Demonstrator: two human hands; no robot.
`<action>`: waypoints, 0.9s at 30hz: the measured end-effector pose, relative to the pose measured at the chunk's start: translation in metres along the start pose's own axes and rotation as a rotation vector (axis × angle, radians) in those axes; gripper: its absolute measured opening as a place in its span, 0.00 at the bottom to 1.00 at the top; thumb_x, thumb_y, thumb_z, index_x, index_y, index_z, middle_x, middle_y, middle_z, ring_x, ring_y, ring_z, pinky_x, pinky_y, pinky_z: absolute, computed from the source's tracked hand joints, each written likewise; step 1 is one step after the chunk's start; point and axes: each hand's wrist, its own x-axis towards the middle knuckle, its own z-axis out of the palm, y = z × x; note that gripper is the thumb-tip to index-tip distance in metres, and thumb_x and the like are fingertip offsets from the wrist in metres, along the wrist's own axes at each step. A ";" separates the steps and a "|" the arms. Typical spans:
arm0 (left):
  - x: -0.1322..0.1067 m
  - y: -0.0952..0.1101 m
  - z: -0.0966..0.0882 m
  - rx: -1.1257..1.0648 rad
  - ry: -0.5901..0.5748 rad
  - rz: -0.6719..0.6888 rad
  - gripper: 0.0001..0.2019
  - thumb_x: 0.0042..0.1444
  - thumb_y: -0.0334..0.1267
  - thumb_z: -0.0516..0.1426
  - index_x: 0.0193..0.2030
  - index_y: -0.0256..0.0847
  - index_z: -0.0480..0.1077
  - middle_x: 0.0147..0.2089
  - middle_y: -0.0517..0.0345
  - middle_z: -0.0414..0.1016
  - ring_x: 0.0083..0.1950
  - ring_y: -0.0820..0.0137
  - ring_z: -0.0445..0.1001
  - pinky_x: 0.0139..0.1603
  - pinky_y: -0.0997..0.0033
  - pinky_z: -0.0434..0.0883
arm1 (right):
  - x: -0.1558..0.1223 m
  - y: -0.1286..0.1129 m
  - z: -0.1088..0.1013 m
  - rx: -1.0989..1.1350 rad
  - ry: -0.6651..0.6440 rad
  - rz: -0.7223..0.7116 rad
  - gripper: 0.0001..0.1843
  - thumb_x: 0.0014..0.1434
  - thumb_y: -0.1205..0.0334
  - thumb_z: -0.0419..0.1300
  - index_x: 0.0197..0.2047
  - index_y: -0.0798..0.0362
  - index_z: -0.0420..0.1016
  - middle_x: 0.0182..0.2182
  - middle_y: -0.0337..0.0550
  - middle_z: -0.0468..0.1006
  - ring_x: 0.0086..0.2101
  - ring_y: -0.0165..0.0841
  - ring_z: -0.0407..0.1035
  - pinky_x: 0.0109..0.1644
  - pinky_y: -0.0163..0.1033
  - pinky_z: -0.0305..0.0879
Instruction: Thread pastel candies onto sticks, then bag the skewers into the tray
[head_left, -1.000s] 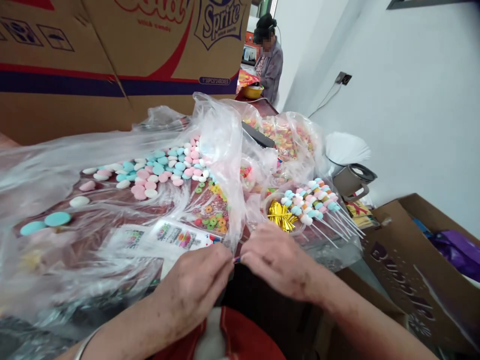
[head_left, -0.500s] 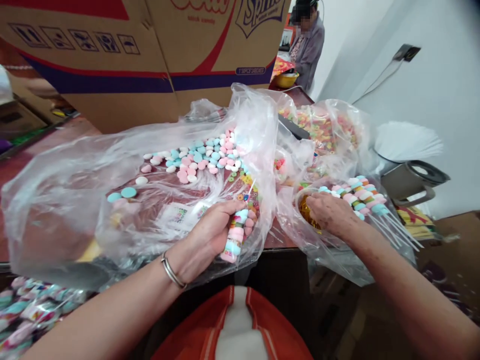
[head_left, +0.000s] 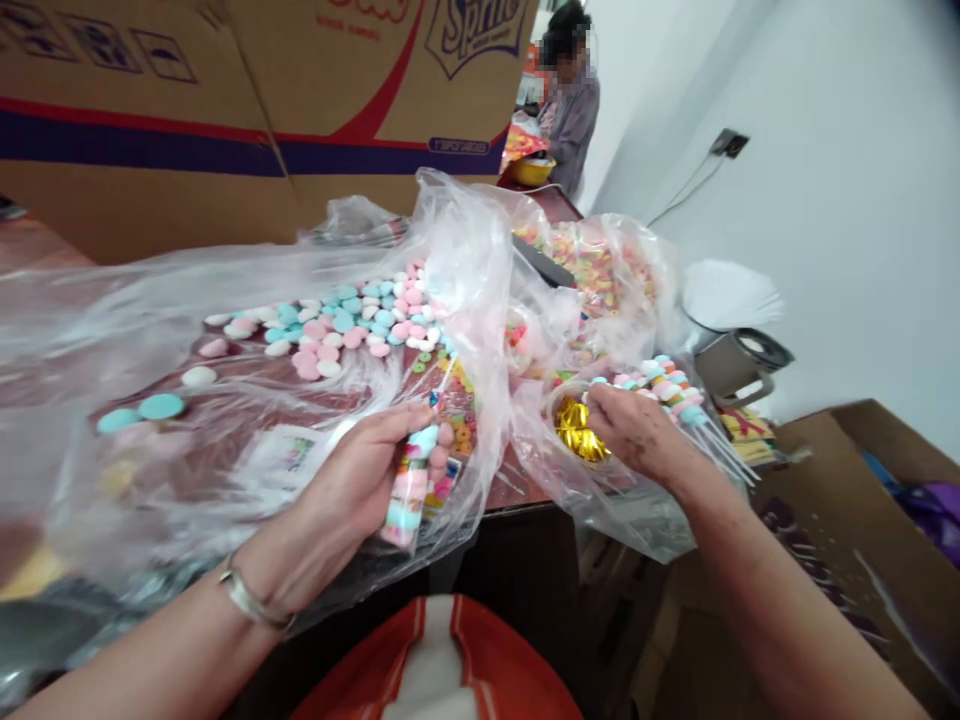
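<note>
My left hand (head_left: 375,460) is closed round a marshmallow skewer (head_left: 409,495) in a clear printed wrapper. The stick points up and away, and the wrapper is gathered at its base. At the rim of a round container holding shiny gold twist ties (head_left: 579,430), my right hand (head_left: 626,425) has its fingers pinched together. What they grip, if anything, is hidden. Unwrapped marshmallow skewers (head_left: 671,385) lie just beyond that hand, sticks toward me. Loose pink, blue and white marshmallows (head_left: 341,320) spread over clear plastic to the left, with small ring-shaped gummies (head_left: 463,425) near the left hand.
A large printed cardboard box (head_left: 247,130) stands at the back left. Plastic bags of colourful gummies (head_left: 600,265) lie at the back. A grey jug (head_left: 739,360) is on the right, above an open carton (head_left: 847,500). Another person (head_left: 574,120) works far behind.
The view has swung to the right, so things appear shifted left. My right hand has drawn back from inside the container to its right rim, uncovering the gold ties. The left hand still holds the skewer.
</note>
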 end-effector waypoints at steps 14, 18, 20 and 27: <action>-0.011 -0.023 0.000 0.187 -0.155 0.104 0.09 0.51 0.34 0.64 0.31 0.39 0.66 0.26 0.56 0.76 0.18 0.73 0.69 0.09 0.84 0.60 | 0.014 -0.005 0.026 -0.075 -0.083 -0.117 0.14 0.60 0.72 0.53 0.44 0.54 0.78 0.42 0.50 0.79 0.40 0.39 0.73 0.35 0.36 0.62; -0.011 -0.026 -0.006 0.225 -0.189 0.117 0.11 0.51 0.38 0.65 0.30 0.39 0.67 0.26 0.55 0.76 0.17 0.74 0.70 0.09 0.85 0.58 | 0.009 0.001 0.012 -0.046 -0.042 -0.061 0.15 0.63 0.71 0.50 0.46 0.53 0.77 0.38 0.50 0.80 0.37 0.39 0.73 0.34 0.37 0.61; -0.010 -0.028 -0.006 0.236 -0.200 0.120 0.11 0.51 0.39 0.65 0.29 0.39 0.67 0.26 0.54 0.77 0.17 0.74 0.69 0.09 0.85 0.57 | 0.006 0.002 0.004 -0.013 -0.004 -0.033 0.16 0.64 0.70 0.48 0.45 0.53 0.76 0.36 0.49 0.80 0.36 0.38 0.72 0.36 0.37 0.61; -0.011 -0.036 0.014 0.193 -0.290 0.120 0.10 0.52 0.38 0.64 0.28 0.38 0.68 0.26 0.55 0.77 0.16 0.76 0.68 0.11 0.84 0.59 | -0.009 -0.049 0.004 0.737 0.276 -0.023 0.11 0.64 0.63 0.51 0.32 0.52 0.71 0.30 0.39 0.75 0.33 0.31 0.68 0.38 0.33 0.63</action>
